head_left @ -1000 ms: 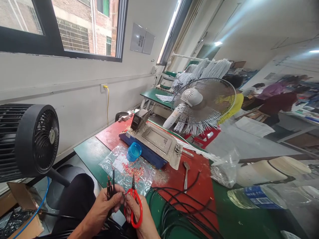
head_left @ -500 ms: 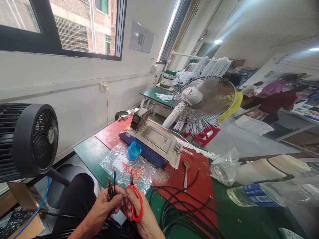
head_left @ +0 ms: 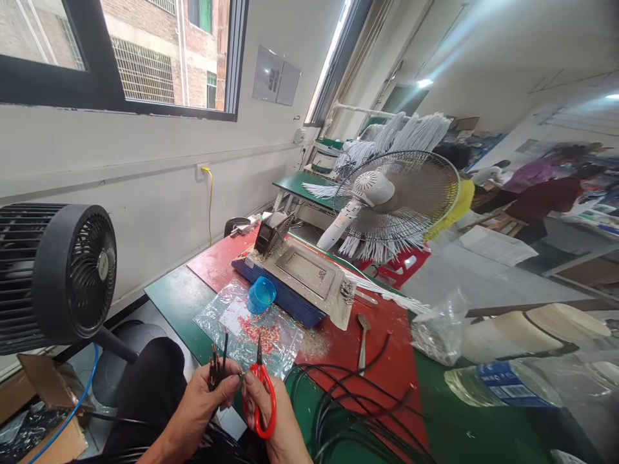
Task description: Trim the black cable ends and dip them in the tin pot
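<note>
My left hand [head_left: 206, 399] grips a small bunch of black wire ends [head_left: 217, 366] that stick up above my fingers. My right hand [head_left: 275, 419] holds red-handled scissors [head_left: 261, 396], blades pointing up and closed, right beside the wire ends. Both hands sit at the near edge of the green and red bench [head_left: 178, 296], above my lap. More black cables [head_left: 348, 406] loop across the bench to the right of my right hand.
A clear bag with red bits [head_left: 251, 328] and a blue cup [head_left: 261, 294] lie just beyond my hands. Behind them stand a blue-and-metal machine [head_left: 300, 277], a spoon [head_left: 362, 341], a white fan [head_left: 396, 200], a black fan [head_left: 62, 277] at left, and a water bottle [head_left: 503, 385]. People work at far right.
The hands and scissors stay almost where they were; the camera view shifts slightly. The wire ends sit a little closer to the scissor blades.
</note>
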Tool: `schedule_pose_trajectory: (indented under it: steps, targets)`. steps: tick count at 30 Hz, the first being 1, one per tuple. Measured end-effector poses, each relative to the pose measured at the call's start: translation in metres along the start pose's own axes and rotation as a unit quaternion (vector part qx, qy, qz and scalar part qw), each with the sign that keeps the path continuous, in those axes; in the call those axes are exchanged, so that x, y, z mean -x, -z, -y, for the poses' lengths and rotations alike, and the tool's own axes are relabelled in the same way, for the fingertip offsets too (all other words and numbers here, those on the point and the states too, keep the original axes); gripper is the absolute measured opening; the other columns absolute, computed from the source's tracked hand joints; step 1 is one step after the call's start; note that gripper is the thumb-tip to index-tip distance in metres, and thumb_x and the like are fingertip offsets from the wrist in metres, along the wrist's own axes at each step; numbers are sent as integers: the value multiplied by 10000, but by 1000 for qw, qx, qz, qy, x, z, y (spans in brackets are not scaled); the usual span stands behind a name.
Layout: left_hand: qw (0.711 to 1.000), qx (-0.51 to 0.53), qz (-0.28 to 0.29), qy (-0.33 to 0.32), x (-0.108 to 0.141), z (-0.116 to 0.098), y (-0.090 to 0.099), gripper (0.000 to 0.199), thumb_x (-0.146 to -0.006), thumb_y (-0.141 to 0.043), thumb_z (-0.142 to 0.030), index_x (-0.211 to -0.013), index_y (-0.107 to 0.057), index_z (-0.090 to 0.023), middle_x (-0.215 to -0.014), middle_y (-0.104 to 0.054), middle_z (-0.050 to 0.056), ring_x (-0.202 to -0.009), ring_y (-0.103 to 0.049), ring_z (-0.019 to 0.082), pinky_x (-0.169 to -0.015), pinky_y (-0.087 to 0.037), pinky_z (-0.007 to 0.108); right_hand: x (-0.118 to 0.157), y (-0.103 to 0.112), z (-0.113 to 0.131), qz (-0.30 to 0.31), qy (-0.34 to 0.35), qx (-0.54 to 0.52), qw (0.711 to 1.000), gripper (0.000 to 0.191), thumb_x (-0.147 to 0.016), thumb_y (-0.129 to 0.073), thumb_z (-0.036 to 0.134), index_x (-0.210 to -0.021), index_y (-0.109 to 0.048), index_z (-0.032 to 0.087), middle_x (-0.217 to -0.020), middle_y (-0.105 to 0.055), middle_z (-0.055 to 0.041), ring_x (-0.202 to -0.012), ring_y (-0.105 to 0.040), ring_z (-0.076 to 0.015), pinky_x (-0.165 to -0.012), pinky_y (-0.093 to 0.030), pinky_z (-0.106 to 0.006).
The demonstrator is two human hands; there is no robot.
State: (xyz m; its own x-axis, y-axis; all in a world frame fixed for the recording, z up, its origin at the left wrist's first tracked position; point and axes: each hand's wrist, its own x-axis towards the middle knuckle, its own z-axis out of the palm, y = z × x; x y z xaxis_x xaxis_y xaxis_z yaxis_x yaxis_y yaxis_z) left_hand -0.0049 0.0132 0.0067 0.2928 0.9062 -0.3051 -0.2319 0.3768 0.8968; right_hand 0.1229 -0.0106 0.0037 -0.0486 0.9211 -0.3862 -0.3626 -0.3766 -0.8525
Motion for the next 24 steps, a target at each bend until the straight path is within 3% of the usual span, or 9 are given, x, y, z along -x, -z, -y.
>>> schedule_pose_trajectory:
  steps: [6,12,19,24]
  targets:
    - [1000,-6,-8,-21,-3,3,0,332,-633,-739,-453,-743,-642,-155,-514,-448,-52,-479,-321,92,-468,-234,242,-7,5,-12,2,32,81,996,520,-622,-651,649,-573,-469,165,-385,-369,80,-327,-313,-39,-340,-197,-180]
    - [1000,-19,-18,-17,0,-3,-3,347,-615,-747,-461,-740,-658,-151,-573,-531,-6,-521,-383,117,-496,-279,250,-2,2,-3,-36,9,55,998,529,-641,-621,665,-575,-458,166,-427,-380,73,-349,-326,-35,-353,-227,-175]
    - [999,-8,-35,-11,-2,1,-3,370,-599,-755,-472,-749,-656,-149,-511,-458,-43,-476,-345,98,-467,-253,243,-2,5,-7,-47,37,144,988,523,-628,-632,661,-574,-471,167,-417,-354,76,-346,-306,-45,-342,-203,-186]
    - [999,18,-41,12,-1,5,-2,357,-617,-759,-440,-791,-663,-144,-500,-481,-45,-473,-371,93,-472,-277,232,-5,9,-14,-45,68,195,977,472,-721,-581,611,-597,-511,162,-418,-378,67,-347,-325,-63,-339,-218,-194]
